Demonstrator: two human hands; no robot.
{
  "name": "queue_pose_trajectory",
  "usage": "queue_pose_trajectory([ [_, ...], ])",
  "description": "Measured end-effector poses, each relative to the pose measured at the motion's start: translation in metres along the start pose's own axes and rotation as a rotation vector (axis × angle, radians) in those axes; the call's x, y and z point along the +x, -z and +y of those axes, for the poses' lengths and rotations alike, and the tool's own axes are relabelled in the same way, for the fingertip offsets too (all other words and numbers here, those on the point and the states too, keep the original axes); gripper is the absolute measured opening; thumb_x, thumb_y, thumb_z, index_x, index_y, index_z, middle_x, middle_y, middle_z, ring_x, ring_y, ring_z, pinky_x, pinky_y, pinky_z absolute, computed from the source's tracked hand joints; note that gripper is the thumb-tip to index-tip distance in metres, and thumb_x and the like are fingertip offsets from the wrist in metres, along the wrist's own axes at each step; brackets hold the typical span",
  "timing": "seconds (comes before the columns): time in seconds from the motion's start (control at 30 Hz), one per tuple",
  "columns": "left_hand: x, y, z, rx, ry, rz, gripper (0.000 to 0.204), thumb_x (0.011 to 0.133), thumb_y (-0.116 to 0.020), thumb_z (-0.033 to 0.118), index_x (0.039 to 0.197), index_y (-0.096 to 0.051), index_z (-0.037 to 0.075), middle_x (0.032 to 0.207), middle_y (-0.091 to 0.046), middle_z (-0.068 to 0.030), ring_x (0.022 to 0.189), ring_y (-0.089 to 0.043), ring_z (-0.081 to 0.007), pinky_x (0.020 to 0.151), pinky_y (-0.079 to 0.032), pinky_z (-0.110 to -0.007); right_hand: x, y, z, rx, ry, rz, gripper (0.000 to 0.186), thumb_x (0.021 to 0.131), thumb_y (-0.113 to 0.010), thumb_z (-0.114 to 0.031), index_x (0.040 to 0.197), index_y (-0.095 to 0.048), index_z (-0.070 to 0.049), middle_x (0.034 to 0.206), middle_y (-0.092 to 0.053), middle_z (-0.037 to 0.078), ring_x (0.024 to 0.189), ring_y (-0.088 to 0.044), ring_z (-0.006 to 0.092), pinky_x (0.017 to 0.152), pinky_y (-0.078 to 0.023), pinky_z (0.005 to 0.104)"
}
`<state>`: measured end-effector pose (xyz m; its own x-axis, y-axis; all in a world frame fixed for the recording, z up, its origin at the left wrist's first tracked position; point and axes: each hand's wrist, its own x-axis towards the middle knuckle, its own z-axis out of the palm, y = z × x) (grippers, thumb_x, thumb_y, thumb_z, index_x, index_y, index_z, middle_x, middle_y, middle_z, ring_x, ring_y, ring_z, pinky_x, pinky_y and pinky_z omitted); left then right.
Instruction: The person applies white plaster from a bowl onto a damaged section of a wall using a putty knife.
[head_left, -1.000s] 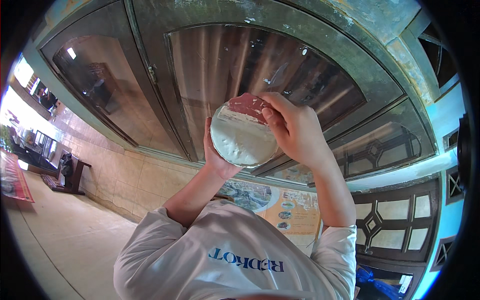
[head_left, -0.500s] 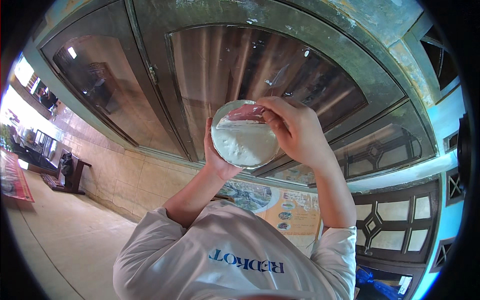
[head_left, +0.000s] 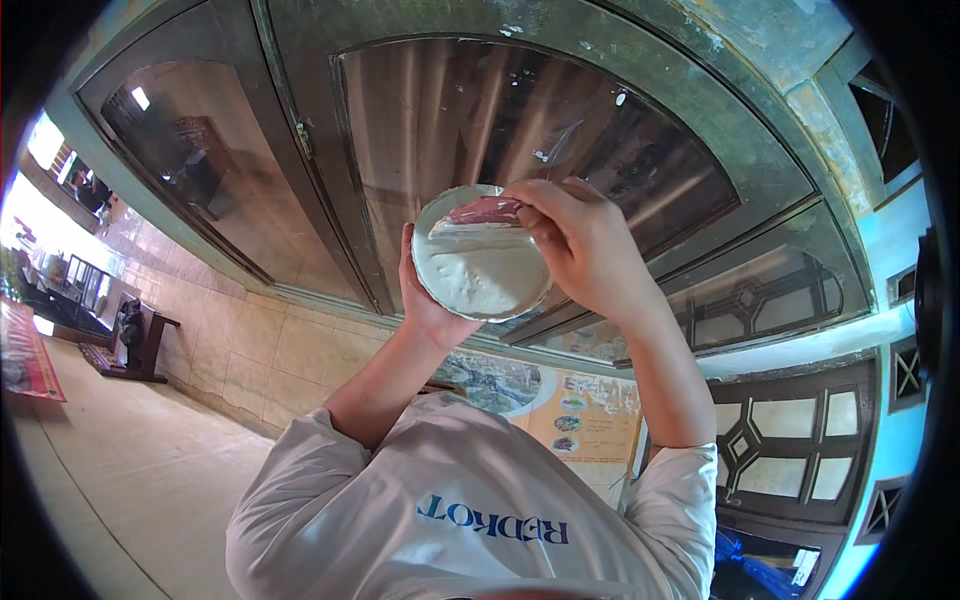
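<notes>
My left hand [head_left: 427, 305] is closed round a shallow round container of thick white paste [head_left: 478, 272], its fingers along the left side and its palm underneath. My right hand [head_left: 575, 240] pinches a red flat scraper [head_left: 478, 212] at its right end, thumb on top. The scraper lies tilted within the upper part of the container, its lower edge smeared white and in the paste. Behind them is a dark wooden window with a glazed, curtained middle pane [head_left: 420, 130].
A printed board [head_left: 590, 420] is below the window. A panelled dark door [head_left: 790, 440] stands at right, with a blue item [head_left: 750, 560] by it. On the left are tiled floor [head_left: 255, 370], dark furniture [head_left: 140, 340], a red banner [head_left: 30, 350] and a distant person [head_left: 90, 190].
The container and both hands have shifted a little up and left. The scraper has tilted, showing less of its red face, with its edge lower in the paste.
</notes>
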<state>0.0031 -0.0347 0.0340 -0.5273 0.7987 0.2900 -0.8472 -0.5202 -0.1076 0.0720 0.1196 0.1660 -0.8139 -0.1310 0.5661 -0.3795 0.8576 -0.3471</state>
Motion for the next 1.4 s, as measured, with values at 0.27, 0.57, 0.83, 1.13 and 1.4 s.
queue_pose_trajectory([
  [0.27, 0.001, 0.015, 0.002, -0.042, -0.014, 0.044, 0.072, 0.098, -0.032, 0.069, 0.143, -0.053, 0.017, 0.145, -0.053, -0.0092, 0.133, -0.050, -0.0332, 0.112, -0.038, -0.051, -0.002, -0.010, -0.008, -0.058, -0.159, -0.078, 0.023, 0.091, -0.064, -0.008, 0.113, -0.063, -0.006, 0.086, -0.070, 0.017, 0.079, -0.068, 0.0377, 0.064, -0.053, 0.0469],
  [0.57, 0.001, 0.003, -0.002, 0.007, -0.062, 0.000, 0.060, 0.102, -0.039, 0.054, 0.144, -0.051, 0.013, 0.146, -0.054, -0.0110, 0.133, -0.051, -0.0339, 0.114, -0.037, -0.052, -0.002, 0.002, 0.004, 0.317, -0.248, -0.004, 0.022, 0.097, -0.061, -0.006, 0.118, -0.062, -0.003, 0.088, -0.070, 0.016, 0.078, -0.072, 0.0267, 0.068, -0.054, 0.0329],
  [0.83, -0.003, 0.011, 0.003, 0.042, -0.012, 0.065, 0.073, 0.098, -0.037, 0.067, 0.146, -0.049, 0.014, 0.149, -0.050, -0.0118, 0.137, -0.047, -0.0353, 0.113, -0.038, -0.054, 0.008, 0.029, 0.009, 0.165, 0.048, -0.204, 0.025, 0.089, -0.062, 0.004, 0.112, -0.065, -0.004, 0.091, -0.067, 0.012, 0.084, -0.065, 0.0305, 0.075, -0.051, 0.0389],
  [1.13, -0.001, 0.009, 0.002, 0.039, -0.031, 0.110, 0.073, 0.098, -0.039, 0.066, 0.149, -0.044, 0.015, 0.152, -0.044, -0.0127, 0.139, -0.044, -0.0371, 0.114, -0.037, -0.056, 0.011, 0.039, 0.006, 0.251, 0.047, -0.400, 0.034, 0.081, -0.058, 0.015, 0.109, -0.065, -0.003, 0.103, -0.061, 0.011, 0.096, -0.062, 0.0296, 0.080, -0.051, 0.0379],
  [1.4, -0.002, 0.013, 0.004, -0.129, 0.031, -0.018, 0.071, 0.098, -0.038, 0.066, 0.151, -0.042, 0.018, 0.154, -0.042, -0.0125, 0.139, -0.043, -0.0381, 0.114, -0.036, -0.058, 0.015, 0.051, 0.013, 0.356, -0.059, -0.483, 0.038, 0.078, -0.050, 0.020, 0.105, -0.065, -0.002, 0.103, -0.059, 0.012, 0.096, -0.061, 0.0271, 0.081, -0.051, 0.0346],
])
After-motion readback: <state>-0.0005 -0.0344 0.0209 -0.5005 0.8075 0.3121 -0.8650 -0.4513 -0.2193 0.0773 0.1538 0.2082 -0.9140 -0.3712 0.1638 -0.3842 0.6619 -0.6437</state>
